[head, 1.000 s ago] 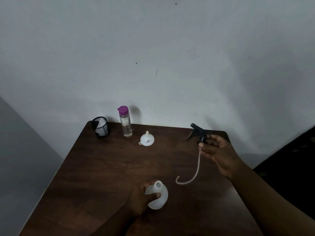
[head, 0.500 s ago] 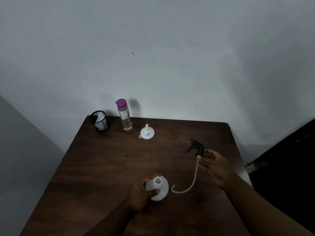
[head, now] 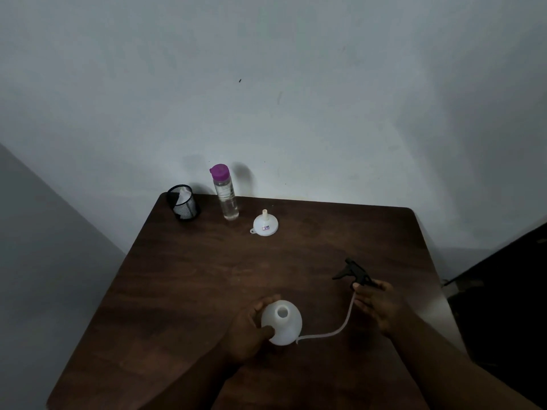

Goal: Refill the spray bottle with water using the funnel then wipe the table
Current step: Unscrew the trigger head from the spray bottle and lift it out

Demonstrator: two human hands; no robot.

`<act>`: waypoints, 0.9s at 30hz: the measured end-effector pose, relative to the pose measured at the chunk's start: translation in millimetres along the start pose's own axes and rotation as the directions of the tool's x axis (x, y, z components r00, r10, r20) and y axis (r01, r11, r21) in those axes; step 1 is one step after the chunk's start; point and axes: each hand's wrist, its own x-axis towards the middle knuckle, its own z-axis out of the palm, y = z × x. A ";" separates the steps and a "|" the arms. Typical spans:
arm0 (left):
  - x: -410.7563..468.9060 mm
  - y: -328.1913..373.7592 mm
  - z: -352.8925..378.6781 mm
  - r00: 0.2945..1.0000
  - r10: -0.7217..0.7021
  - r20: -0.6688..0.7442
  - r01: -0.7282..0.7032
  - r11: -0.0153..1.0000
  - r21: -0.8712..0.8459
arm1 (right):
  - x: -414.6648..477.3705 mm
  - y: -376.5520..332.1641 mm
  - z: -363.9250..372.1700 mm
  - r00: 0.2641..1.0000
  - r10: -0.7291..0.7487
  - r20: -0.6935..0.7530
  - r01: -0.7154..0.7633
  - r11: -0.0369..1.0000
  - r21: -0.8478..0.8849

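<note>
White, slightly see-through plastic spray bottle [head: 282, 322] stands near the front of the wooden table [head: 192, 276], neck open. Left hand [head: 247, 332] is curled round its side. Right hand [head: 377, 306] pinches the black trigger head [head: 353, 272], whose limp tube [head: 334, 331] trails on the wood to the bottle's base.

Note: lay the head flat, tube away from the neck. Keep the bottle steadied. The funnel [head: 265, 226] sits mouth-down, spout up, near the clear purple-capped water bottle [head: 226, 199] at the far edge.

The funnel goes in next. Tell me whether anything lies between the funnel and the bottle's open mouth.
Nothing visible does. Only bare table lies between the funnel and the bottle, held by the left hand. The sprayer and its tube, in the right hand, lie off to the right of that path.
</note>
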 end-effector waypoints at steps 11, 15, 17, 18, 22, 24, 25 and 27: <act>11.0 -8.0 -6.9 0.999 -0.053 0.012 0.052 0.998 0.043 | 27.4 8.3 -0.5 0.998 -0.007 -0.059 -0.004 0.983 -0.184; 13.9 -11.2 -10.9 0.999 -0.030 -0.031 0.029 0.999 -0.023 | 32.2 10.4 -4.1 0.998 -0.007 -0.061 -0.007 0.973 -0.229; 20.4 -10.3 -17.5 0.996 -0.004 -0.086 -0.001 0.999 -0.053 | 35.1 10.1 -5.6 0.997 -0.017 -0.070 -0.001 0.965 -0.260; 24.7 -8.0 -21.5 0.993 -0.004 -0.117 -0.003 0.998 -0.056 | 36.4 10.1 -6.3 0.997 -0.020 -0.072 0.000 0.963 -0.271; 46.8 -0.3 -31.6 0.952 -0.011 -0.306 -0.034 0.989 -0.142 | 40.5 9.8 -7.7 0.997 -0.057 -0.049 0.033 0.921 -0.388; 59.5 8.0 -34.1 0.933 -0.069 -0.353 -0.009 0.977 -0.215 | 40.3 5.8 -7.6 0.986 -0.166 -0.025 0.118 0.787 -0.606; 67.7 10.1 -36.0 0.929 -0.106 -0.353 0.029 0.976 -0.217 | 39.4 1.8 -5.8 0.972 -0.233 0.000 0.162 0.678 -0.717; 84.6 15.1 -43.4 0.929 -0.163 -0.332 0.079 0.964 -0.253 | 38.6 -5.1 2.3 0.931 -0.362 0.050 0.250 0.531 -0.810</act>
